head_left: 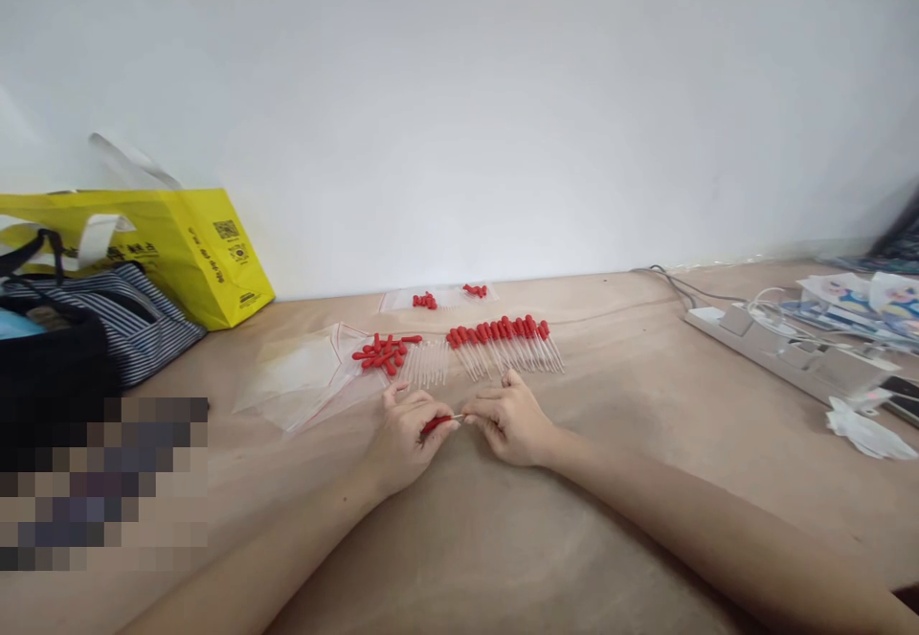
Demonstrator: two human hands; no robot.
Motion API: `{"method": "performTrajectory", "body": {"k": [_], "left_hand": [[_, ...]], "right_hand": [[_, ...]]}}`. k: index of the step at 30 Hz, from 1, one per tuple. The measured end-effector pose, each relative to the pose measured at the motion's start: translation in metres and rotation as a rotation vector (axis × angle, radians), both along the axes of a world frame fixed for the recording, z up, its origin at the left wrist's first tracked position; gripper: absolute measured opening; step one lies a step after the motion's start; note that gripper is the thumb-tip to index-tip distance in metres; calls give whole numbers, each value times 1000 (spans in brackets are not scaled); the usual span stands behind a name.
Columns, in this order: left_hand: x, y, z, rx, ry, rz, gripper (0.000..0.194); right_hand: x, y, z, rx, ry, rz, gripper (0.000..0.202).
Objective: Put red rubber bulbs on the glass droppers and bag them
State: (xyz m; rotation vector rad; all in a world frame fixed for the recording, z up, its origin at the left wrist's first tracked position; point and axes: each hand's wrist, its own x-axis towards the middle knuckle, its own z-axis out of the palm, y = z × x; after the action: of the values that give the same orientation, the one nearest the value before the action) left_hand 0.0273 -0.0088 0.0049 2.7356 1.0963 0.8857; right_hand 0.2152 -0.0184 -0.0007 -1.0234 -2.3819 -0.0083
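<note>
Tan tabletop, white wall | left hand (406,434) pinches red bulb (436,423), right hand (511,419) pinches glass tube (459,417), centre near | best kept coaxial, pushed gently | finished droppers (503,343) beyond, loose bulbs (382,351) far left.

Single head-worn view, facing forward and down, table (459,539) close, wall (459,89) behind

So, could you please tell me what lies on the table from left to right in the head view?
Striped bag → yellow bag → empty clear pouches → loose red bulbs → row of assembled droppers → power strip → crumpled white wrapper.
</note>
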Motion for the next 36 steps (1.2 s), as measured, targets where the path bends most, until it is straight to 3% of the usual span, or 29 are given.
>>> {"method": "performTrajectory", "body": {"k": [8, 20, 26, 29, 31, 36], "left_hand": [[-11, 5, 5, -26, 30, 52, 17], [0, -1, 4, -195, 5, 25, 22], [-7, 4, 2, -89, 104, -1, 22], [-10, 8, 4, -1, 72, 65, 20], [-13, 11, 5, 58, -1, 175, 23], [-25, 24, 7, 84, -87, 464, 28]], "right_hand": [[9, 1, 5, -40, 42, -59, 21], [5, 1, -4, 20, 86, 15, 22], [8, 0, 1, 26, -30, 26, 21], [9, 2, 5, 32, -85, -28, 19], [9, 9, 7, -46, -46, -113, 19], [2, 44, 11, -233, 170, -531, 22]]}}
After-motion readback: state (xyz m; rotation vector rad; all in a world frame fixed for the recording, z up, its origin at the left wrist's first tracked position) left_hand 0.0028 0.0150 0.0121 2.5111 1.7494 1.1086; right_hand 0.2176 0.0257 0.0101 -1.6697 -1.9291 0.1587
